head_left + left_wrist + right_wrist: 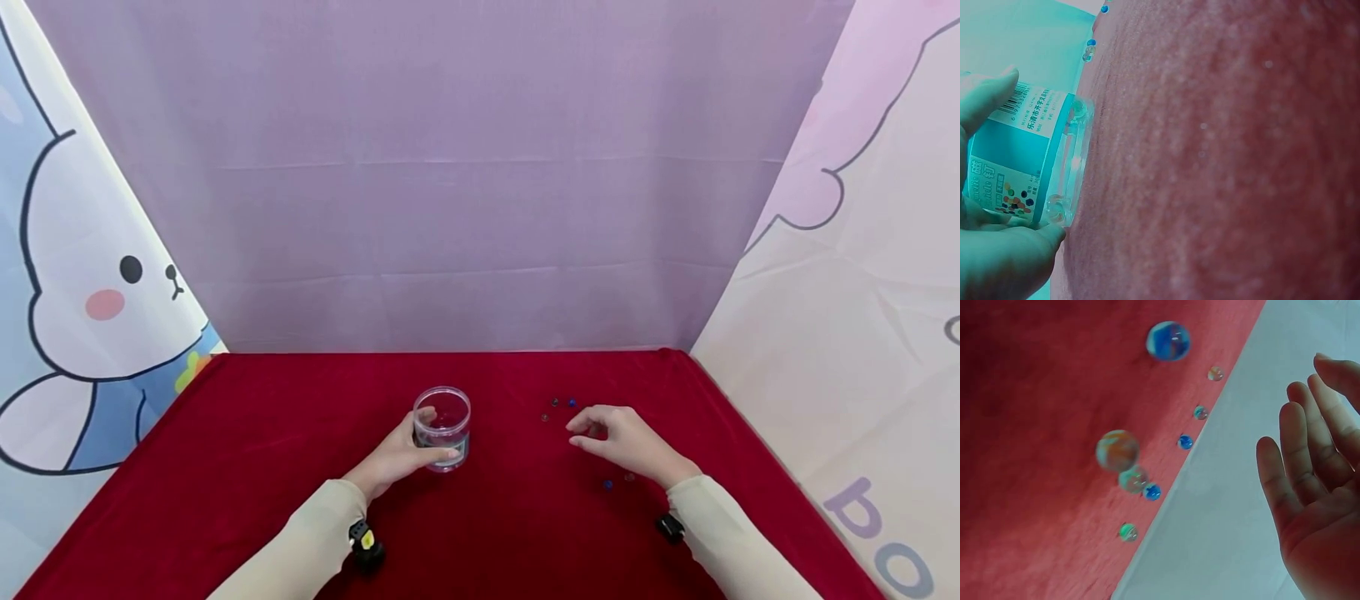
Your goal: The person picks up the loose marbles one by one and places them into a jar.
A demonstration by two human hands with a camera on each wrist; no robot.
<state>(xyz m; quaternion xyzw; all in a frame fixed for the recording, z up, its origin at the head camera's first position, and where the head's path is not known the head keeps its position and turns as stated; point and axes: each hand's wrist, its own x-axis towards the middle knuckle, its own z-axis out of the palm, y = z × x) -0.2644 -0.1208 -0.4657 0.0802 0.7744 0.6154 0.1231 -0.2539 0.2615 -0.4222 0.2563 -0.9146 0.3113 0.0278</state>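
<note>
- Head view: left hand (401, 457) grips the clear jar (442, 427), thumb on one side and fingers round the other (probably to steady it).
- Jar is left of the marbles, roughly upright, uncovered mouth facing up, likely so things can drop in; no marbles made out inside.
- Left wrist view: printed label (1013, 147) wraps the jar under that grip; base close to the cloth, contact hard to confirm.
- Right hand (621, 437) hovers among the marbles (1117, 450), fingers loosely spread, thumb apart, nothing seen in them (a ready-to-pinch pose, I'd judge).
- Marbles lie loose, some blue, some greenish or orange, a few near touching; the right hand may hide some from the head camera.
- Red cloth covers the surface (495, 542), probably to stop rolling.
- Farther out: plain purple curtain (450, 183) behind, cartoon-printed panels (97, 242) both sides.
</note>
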